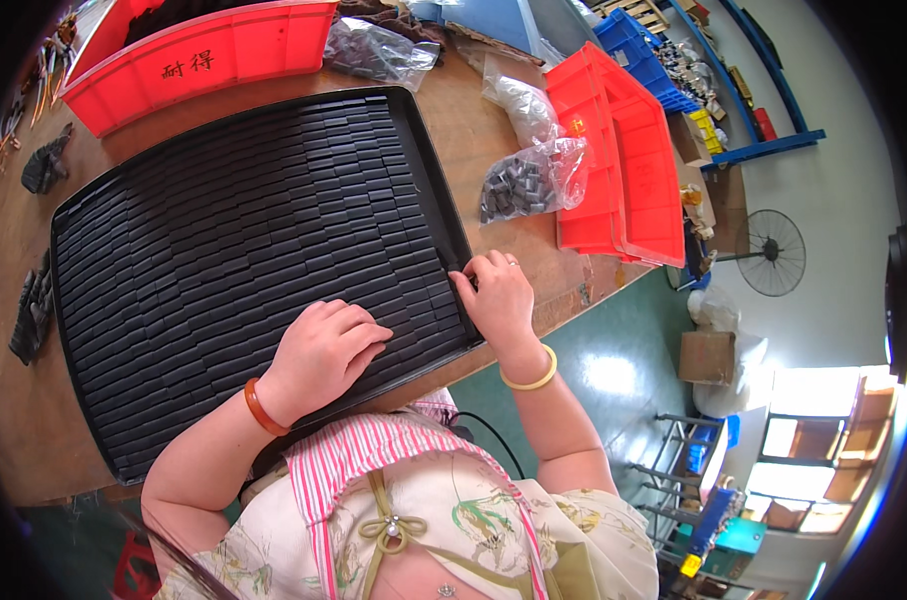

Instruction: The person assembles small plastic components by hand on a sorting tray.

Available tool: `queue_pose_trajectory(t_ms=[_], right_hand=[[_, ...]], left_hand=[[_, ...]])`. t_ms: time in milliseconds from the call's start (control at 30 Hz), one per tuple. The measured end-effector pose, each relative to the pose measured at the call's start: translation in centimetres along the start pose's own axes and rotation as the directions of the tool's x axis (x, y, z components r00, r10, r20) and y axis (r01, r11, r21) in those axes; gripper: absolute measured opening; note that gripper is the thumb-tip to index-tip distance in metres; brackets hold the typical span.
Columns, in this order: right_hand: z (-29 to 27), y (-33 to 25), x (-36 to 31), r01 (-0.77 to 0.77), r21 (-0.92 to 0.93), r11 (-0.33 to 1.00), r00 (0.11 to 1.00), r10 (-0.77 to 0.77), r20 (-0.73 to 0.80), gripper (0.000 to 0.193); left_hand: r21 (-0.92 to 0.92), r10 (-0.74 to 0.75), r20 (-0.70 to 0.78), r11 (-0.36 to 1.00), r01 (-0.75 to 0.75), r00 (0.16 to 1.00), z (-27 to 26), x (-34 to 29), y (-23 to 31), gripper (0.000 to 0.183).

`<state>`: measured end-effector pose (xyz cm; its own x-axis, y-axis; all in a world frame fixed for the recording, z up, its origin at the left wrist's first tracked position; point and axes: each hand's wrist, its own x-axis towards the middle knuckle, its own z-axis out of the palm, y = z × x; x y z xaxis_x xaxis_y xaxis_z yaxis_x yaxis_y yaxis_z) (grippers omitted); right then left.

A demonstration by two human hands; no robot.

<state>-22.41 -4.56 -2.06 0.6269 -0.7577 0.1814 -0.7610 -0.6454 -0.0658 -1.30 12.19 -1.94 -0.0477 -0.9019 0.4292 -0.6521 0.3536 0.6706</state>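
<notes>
Two hands flat on one black tray [84, 300], left hand [324, 350] spread open, right hand [499, 295] fingers curled at tray rim, both holding nothing

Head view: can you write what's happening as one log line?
left hand: flat on rows of small dark rectangular blocks | right hand: fingertips at right rim of big black plastic tray | tray on brown wooden table

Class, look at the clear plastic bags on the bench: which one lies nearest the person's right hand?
The bag of small dark parts beside the red bin, just beyond the right hand. The other two bags lie farther up the bench.
</notes>
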Motion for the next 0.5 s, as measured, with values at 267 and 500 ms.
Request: queue_pose_trajectory(t_ms=[267,500], right_hand=[[-0.6,0.8,0.6,-0.052,0.130,0.990,0.998,0.054,-0.013,0.018],[0.9,0.5,2.2,0.015,0.112,0.994,0.999,-0.009,-0.052,0.020]], left_hand=[[0.009,-0.001,0.005,1.000,0.001,1.000,-0.1,-0.1,0.0,0.017],[0.011,-0.001,0.000,1.000,0.001,1.000,-0.1,0.0,0.1,0.017]])
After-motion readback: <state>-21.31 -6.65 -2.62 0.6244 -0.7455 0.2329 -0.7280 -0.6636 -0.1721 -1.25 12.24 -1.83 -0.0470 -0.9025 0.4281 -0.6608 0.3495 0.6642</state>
